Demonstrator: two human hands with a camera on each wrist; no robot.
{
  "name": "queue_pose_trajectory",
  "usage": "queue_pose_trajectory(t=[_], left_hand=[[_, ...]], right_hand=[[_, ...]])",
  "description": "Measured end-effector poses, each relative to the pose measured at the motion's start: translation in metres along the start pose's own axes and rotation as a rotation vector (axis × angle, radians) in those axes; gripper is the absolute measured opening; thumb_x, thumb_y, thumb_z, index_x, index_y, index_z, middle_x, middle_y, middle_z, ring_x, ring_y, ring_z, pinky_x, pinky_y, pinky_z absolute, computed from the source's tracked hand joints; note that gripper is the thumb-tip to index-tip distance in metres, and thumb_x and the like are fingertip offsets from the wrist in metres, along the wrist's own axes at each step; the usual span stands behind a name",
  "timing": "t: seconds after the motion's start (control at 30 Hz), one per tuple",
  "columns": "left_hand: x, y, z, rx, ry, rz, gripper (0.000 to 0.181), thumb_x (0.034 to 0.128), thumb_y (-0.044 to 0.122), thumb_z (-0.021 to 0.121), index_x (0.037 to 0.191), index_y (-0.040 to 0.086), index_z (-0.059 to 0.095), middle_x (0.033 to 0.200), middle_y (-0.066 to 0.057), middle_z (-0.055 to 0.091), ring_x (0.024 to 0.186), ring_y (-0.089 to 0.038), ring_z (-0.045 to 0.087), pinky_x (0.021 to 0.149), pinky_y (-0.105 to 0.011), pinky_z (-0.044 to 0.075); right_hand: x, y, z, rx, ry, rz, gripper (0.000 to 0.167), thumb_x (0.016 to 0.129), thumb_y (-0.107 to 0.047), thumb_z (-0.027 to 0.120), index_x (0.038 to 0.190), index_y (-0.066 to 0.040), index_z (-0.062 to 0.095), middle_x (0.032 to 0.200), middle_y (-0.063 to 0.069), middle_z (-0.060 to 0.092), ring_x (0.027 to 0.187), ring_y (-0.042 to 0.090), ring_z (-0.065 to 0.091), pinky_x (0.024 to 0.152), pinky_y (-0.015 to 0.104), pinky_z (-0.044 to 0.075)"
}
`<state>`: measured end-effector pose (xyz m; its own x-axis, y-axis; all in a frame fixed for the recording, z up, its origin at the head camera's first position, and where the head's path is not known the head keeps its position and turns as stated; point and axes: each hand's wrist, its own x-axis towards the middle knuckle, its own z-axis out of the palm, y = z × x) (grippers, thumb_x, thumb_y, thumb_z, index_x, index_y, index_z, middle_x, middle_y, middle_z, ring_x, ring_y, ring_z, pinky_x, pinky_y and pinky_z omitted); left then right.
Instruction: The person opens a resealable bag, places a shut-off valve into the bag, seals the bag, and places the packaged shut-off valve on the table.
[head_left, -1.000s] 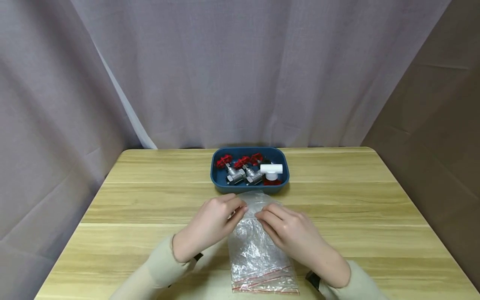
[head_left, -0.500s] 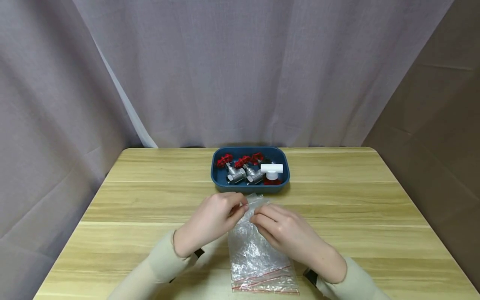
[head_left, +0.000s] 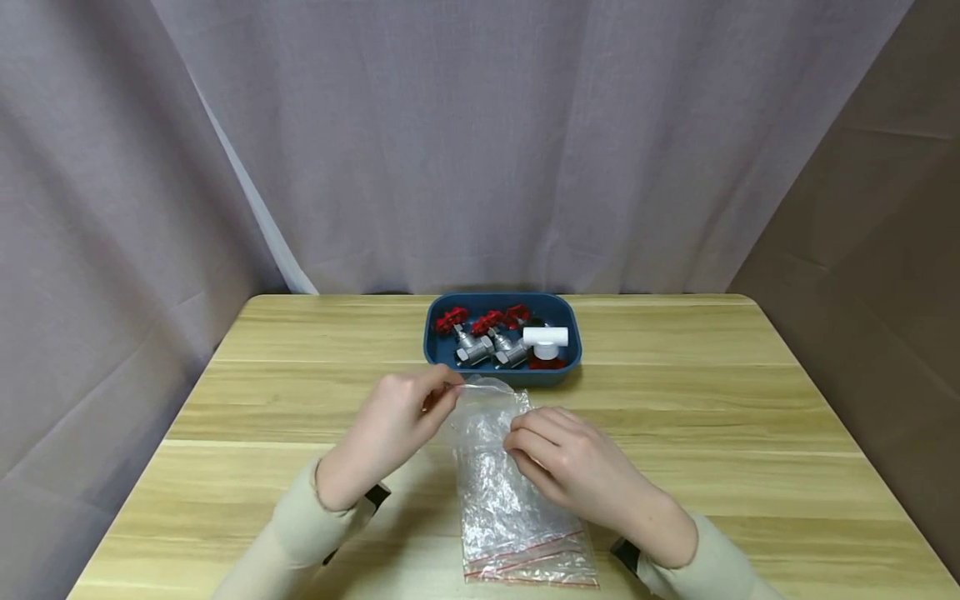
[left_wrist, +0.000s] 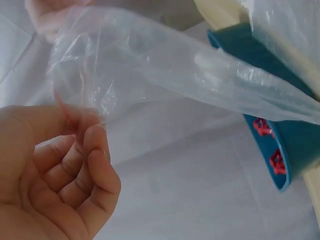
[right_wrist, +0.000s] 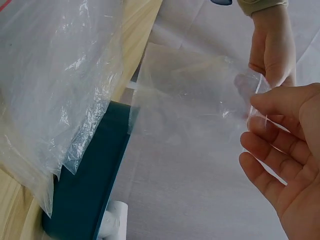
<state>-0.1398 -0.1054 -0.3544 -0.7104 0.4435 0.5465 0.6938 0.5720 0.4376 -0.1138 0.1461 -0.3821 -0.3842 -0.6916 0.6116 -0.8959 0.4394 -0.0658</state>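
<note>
leftward and slightly away from me went my left hand (head_left: pixel 386 425) since half a second earlier, widening the gap to my right hand (head_left: pixel 566 454), which stayed almost where it had been. each hand was clamped on one clear plastic bag (right_wrist: pixel 185 95): my left thumb and forefinger pinched its edge at a reddish strip, and my right thumb and fingers pinched it along the same end. i held it above the tabletop (head_left: pixel 690 400), just on my side of the blue tray (head_left: pixel 536 378), with the pinched end uppermost and its long axis running downward from my fingers. beneath it lay a stack of clear bags (head_left: pixel 517 508), long axis running from near the tray toward me, red strips at the near end. inside the tray, whose long axis ran side to side, i counted three red handwheels (head_left: pixel 452 321), two silver valve bodies (head_left: pixel 475 350) and one white tee fitting (head_left: pixel 545 337), its crosspiece lying sideways. something red was mostly hidden under the tee, and a dark piece behind it was hard to make out. overlapping film kept me from counting the stack, and in the head view my right hand covered part of it.
</note>
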Motion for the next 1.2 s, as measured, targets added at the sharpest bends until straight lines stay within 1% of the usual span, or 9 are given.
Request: queue_pose_trajectory(t=[0.13, 0.23, 0.33, 0.5, 0.63, 0.73, 0.97, 1.2], left_hand=[[-0.002, -0.002, -0.010, 0.019, 0.011, -0.012, 0.010, 0.0928, 0.003, 0.067, 0.096, 0.009, 0.074, 0.080, 0.006, 0.066, 0.062, -0.003, 0.051, 0.056, -0.020, 0.046], [-0.004, -0.001, -0.016, 0.030, 0.000, -0.015, 0.011, 0.0935, 0.003, 0.067, 0.095, 0.011, 0.075, 0.087, 0.005, 0.070, 0.067, -0.003, 0.056, 0.060, -0.021, 0.050], [-0.007, 0.000, -0.020, 0.040, -0.011, -0.019, 0.010, 0.0942, 0.005, 0.067, 0.095, 0.011, 0.074, 0.089, 0.005, 0.070, 0.072, -0.002, 0.060, 0.064, -0.023, 0.053], [-0.010, 0.002, -0.024, 0.061, -0.016, -0.024, 0.008, 0.0946, 0.008, 0.067, 0.092, 0.013, 0.073, 0.085, 0.008, 0.067, 0.072, -0.002, 0.059, 0.063, -0.023, 0.052], [-0.014, 0.003, -0.025, 0.081, -0.005, -0.019, 0.009, 0.0936, 0.008, 0.067, 0.090, 0.013, 0.073, 0.083, 0.007, 0.066, 0.072, -0.003, 0.058, 0.064, -0.023, 0.052], [-0.016, 0.005, -0.026, 0.088, 0.006, -0.018, 0.010, 0.0923, 0.006, 0.066, 0.089, 0.013, 0.072, 0.082, 0.007, 0.065, 0.072, -0.002, 0.058, 0.063, -0.022, 0.052], [-0.019, 0.008, -0.029, 0.128, 0.033, -0.051, 0.009, 0.0906, 0.006, 0.066, 0.087, 0.013, 0.071, 0.076, 0.009, 0.060, 0.066, -0.003, 0.054, 0.059, -0.022, 0.049], [-0.020, 0.006, -0.029, 0.078, 0.039, -0.060, 0.009, 0.0902, 0.007, 0.066, 0.088, 0.014, 0.071, 0.077, 0.010, 0.063, 0.070, -0.001, 0.060, 0.058, -0.021, 0.051]], right_hand=[[-0.001, 0.000, 0.000, -0.002, -0.011, 0.012, 0.027, 0.107, -0.023, 0.046, 0.100, -0.010, 0.069, 0.102, -0.001, 0.066, 0.097, 0.016, 0.064, 0.095, 0.035, 0.051], [-0.001, 0.000, 0.001, -0.002, -0.013, 0.012, 0.026, 0.107, -0.023, 0.046, 0.101, -0.011, 0.068, 0.102, -0.002, 0.065, 0.097, 0.016, 0.063, 0.094, 0.035, 0.051], [-0.001, 0.000, 0.001, 0.001, -0.017, 0.010, 0.023, 0.106, -0.022, 0.048, 0.101, -0.011, 0.067, 0.102, -0.002, 0.064, 0.097, 0.016, 0.062, 0.093, 0.034, 0.051], [-0.003, 0.000, 0.002, 0.011, -0.028, 0.023, 0.022, 0.106, -0.022, 0.049, 0.102, -0.011, 0.067, 0.104, -0.002, 0.064, 0.098, 0.015, 0.063, 0.093, 0.034, 0.052], [-0.004, 0.001, 0.002, 0.023, -0.038, 0.029, 0.022, 0.106, -0.023, 0.050, 0.103, -0.011, 0.068, 0.105, -0.003, 0.065, 0.099, 0.015, 0.062, 0.093, 0.034, 0.052], [-0.005, 0.001, 0.003, 0.025, -0.033, 0.019, 0.021, 0.105, -0.023, 0.051, 0.104, -0.011, 0.068, 0.106, -0.003, 0.065, 0.100, 0.015, 0.062, 0.095, 0.035, 0.051], [-0.006, 0.001, 0.004, 0.021, -0.018, 0.003, 0.019, 0.105, -0.023, 0.051, 0.106, -0.014, 0.067, 0.109, -0.003, 0.066, 0.102, 0.015, 0.062, 0.096, 0.036, 0.050], [-0.001, 0.001, 0.007, 0.014, -0.017, 0.000, 0.020, 0.105, -0.025, 0.052, 0.106, -0.013, 0.068, 0.108, -0.003, 0.065, 0.099, 0.014, 0.062, 0.091, 0.034, 0.051]])
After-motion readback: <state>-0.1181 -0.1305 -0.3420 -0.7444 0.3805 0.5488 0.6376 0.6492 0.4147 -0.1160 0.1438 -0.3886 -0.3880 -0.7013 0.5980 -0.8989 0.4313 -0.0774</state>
